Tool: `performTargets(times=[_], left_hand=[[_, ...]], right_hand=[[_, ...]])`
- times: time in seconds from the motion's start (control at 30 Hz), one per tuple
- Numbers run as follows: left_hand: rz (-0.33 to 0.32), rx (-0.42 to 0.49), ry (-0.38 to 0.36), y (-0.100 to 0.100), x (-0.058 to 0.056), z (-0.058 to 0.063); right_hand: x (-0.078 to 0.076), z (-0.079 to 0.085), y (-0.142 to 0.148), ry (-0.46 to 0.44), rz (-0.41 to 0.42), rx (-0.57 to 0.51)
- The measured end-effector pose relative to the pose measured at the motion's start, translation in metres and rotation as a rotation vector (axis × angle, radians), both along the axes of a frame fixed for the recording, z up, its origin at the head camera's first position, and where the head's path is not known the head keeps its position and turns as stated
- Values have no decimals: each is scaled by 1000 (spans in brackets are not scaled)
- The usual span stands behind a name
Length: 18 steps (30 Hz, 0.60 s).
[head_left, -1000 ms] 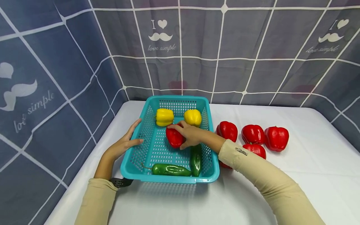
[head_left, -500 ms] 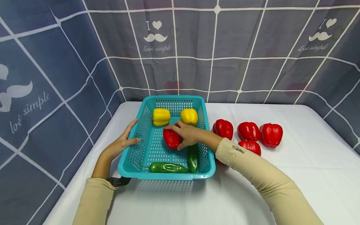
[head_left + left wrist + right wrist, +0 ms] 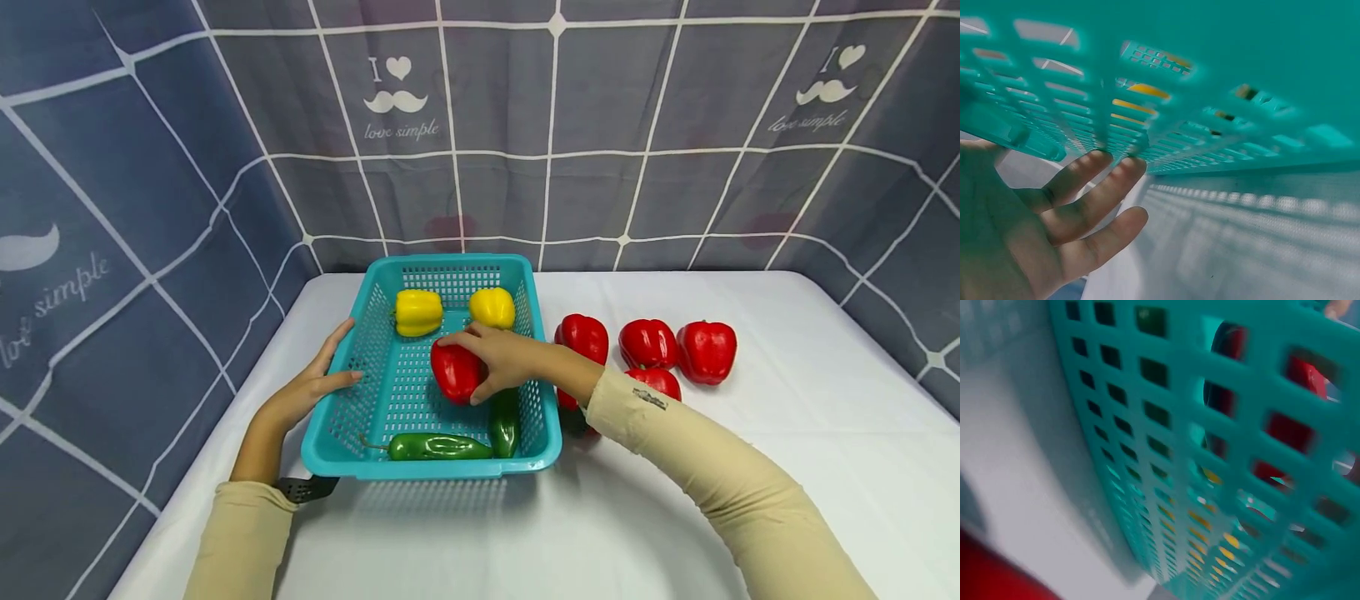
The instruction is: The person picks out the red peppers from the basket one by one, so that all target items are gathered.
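Note:
In the head view, my right hand [image 3: 498,358] grips a red bell pepper [image 3: 454,372] inside the turquoise plastic basket [image 3: 543,442], thumb on the near side and fingers over the top. My left hand [image 3: 300,396] holds the basket's left rim, its thumb over the edge. The left wrist view shows three of its fingers [image 3: 1094,206] against the outside of the perforated wall. Two yellow bell peppers [image 3: 418,313] sit at the basket's back. A long green chili pepper [image 3: 438,447] lies along the front, with another green pepper [image 3: 504,423] at the right wall, partly under my right hand.
Several more red bell peppers [image 3: 707,352] lie on the white cloth [image 3: 787,433] right of the basket, some partly behind my right forearm. A grey checked curtain [image 3: 600,100] hangs close behind and along the left side.
The head view has swung right, so the scene sits further left. Within the basket, the gripped red bell pepper has shifted slightly toward the near right. My left hand stays at the rim.

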<state>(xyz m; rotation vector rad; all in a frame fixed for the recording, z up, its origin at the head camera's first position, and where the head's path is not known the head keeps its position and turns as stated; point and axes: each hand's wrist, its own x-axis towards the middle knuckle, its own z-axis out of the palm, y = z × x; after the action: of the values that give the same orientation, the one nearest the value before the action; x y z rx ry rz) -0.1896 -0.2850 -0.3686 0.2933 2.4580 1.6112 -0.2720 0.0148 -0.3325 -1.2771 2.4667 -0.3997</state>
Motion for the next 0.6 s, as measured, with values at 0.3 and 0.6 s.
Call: performTargets(times=[0.3, 0.6], left_hand=[[-1, -11, 8, 1, 3, 3], [-11, -10, 15, 2, 3, 1]], right_hand=[[3, 24, 24, -41, -64, -94], [4, 38, 50, -64, -115, -133]])
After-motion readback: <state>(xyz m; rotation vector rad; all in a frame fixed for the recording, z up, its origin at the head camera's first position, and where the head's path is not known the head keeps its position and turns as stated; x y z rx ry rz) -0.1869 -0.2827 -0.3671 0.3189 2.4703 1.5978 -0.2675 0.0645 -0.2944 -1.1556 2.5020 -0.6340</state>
